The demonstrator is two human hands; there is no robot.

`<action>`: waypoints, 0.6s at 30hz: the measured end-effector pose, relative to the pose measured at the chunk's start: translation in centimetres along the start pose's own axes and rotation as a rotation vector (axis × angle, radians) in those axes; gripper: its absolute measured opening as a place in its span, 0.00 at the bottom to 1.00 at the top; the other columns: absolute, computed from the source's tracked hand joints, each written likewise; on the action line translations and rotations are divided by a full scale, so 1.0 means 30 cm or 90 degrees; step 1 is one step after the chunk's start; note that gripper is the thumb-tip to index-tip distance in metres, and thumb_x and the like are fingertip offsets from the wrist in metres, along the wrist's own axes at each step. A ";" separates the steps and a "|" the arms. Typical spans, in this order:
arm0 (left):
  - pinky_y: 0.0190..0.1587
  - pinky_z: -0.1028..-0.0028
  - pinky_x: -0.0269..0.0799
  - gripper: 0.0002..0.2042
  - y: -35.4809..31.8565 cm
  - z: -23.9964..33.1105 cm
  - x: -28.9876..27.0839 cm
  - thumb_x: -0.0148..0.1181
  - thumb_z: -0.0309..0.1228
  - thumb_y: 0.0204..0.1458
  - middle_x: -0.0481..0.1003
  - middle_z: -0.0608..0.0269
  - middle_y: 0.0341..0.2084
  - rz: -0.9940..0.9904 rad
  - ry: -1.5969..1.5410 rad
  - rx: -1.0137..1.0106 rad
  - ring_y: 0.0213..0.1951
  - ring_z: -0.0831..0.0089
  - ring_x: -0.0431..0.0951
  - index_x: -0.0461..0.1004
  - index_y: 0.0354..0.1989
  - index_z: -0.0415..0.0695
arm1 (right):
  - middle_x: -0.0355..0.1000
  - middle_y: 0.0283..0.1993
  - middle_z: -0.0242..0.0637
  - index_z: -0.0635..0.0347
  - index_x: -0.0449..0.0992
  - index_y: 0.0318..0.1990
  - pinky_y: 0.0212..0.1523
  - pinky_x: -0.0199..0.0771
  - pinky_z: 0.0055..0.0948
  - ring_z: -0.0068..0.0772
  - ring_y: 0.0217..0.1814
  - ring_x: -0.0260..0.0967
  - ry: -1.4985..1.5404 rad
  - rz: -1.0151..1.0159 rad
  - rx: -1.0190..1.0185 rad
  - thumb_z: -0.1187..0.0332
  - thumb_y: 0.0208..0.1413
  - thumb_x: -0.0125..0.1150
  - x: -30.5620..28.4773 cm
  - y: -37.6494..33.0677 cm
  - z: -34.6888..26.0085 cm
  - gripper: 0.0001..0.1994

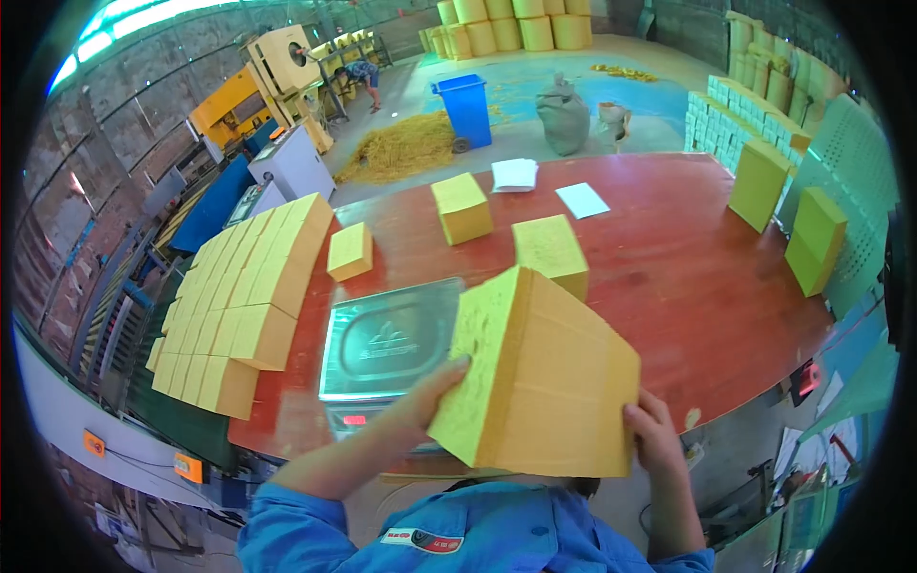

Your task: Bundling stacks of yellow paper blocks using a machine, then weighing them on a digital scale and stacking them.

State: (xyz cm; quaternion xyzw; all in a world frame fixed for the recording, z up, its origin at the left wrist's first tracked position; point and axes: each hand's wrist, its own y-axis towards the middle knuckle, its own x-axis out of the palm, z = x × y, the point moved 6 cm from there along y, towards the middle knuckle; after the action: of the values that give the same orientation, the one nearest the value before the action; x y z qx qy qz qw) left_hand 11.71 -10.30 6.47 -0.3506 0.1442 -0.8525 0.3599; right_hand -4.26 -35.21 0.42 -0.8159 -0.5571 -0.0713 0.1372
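Tilted up between my hands is a large yellow block (571, 382), which looks like a thick stack of paper, with a mottled face on its left and a smoother side toward me. My left hand (437, 390) presses against its lower left face. On the opposite side, my right hand (652, 426) grips the lower right edge. Just beyond the held block sits another yellow block (550, 246), partly covered by it. To the left is a bench scale (387, 334) with a shiny metal pan and a red-lit display; nothing lies on its pan.
Stacked yellow blocks (234, 306) fill the left end of the red table (659, 277). Two single blocks stand nearby, with white sheets (514, 175) at the far edge. Upright slabs (759, 186) stand at right. A blue bin (464, 110) and a bending person (363, 78) are farther back.
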 end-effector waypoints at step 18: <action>0.63 0.69 0.62 0.30 0.808 -0.483 0.462 0.52 0.34 0.64 0.62 0.57 0.64 0.147 0.177 0.424 0.61 0.68 0.66 0.49 0.72 0.40 | 0.75 0.42 0.38 0.73 0.73 0.49 0.36 0.72 0.26 0.23 0.38 0.72 -0.268 0.070 0.026 0.65 0.58 0.60 -1.025 0.174 -0.221 0.18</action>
State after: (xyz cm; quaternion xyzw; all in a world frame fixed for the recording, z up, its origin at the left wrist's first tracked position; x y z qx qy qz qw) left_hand 7.10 -37.25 -9.08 -0.0771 -0.0549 -0.8460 0.5247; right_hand -10.52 -66.35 -2.29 -0.8389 -0.5296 0.1194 0.0381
